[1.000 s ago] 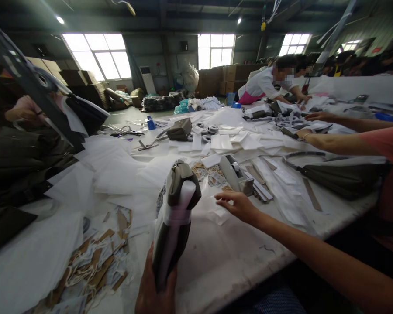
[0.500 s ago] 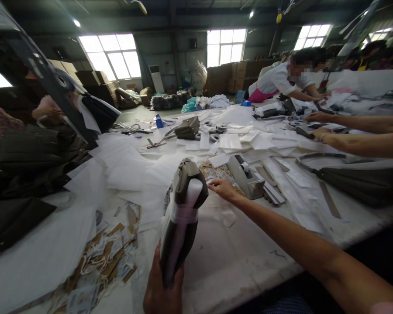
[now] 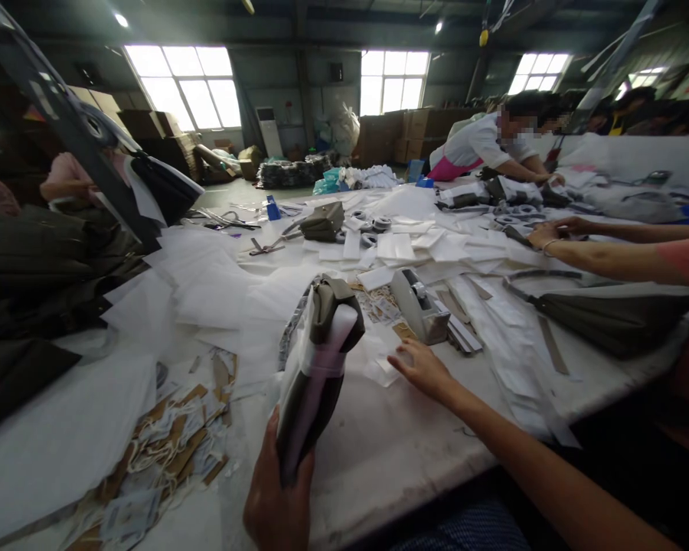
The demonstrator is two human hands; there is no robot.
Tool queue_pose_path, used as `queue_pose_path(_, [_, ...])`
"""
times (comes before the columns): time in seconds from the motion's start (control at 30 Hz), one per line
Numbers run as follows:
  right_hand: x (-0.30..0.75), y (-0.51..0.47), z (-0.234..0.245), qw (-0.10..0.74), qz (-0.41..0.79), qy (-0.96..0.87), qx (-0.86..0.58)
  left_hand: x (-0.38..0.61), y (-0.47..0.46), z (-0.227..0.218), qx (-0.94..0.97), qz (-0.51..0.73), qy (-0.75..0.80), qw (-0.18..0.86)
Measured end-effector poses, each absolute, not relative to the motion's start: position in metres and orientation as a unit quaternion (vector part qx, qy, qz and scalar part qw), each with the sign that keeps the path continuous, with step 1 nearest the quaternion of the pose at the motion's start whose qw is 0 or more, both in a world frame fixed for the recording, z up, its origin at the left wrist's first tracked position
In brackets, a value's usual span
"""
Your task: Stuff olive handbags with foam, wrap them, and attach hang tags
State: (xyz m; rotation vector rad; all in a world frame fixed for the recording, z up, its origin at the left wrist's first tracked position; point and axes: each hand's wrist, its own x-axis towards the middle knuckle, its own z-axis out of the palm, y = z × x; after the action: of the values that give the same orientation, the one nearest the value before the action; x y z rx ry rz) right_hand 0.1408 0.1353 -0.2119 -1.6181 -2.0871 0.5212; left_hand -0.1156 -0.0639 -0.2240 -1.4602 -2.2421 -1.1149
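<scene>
The left hand (image 3: pixel 279 490) grips the folded dark-olive bag with white padding (image 3: pixel 328 402) low, tilted nearly upright over the white-surfaced table (image 3: pixel 390 459), apparently leaving its narrow side accessible, while the right hand (image 3: pixel 425 371), loosely open and visibly empty, is near the grey desktop tape dispenser (image 3: pixel 418 310).

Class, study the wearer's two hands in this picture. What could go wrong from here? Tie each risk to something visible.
The left hand alone grips the dark bag near its lower end, so the bag might tip or slip.
The right hand is close to the tape dispenser and could bump it.
Loose corded tags lie beside the left hand; their cords might snag.
</scene>
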Motion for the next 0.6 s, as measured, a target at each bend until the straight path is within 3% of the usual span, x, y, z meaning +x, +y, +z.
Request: queue_pose_path(0.6, [0.127, 0.075, -0.233, 0.295, 0.159, -0.696, -0.635, -0.101, -0.06, -0.213, -0.54, -0.379, -0.741, 0.124])
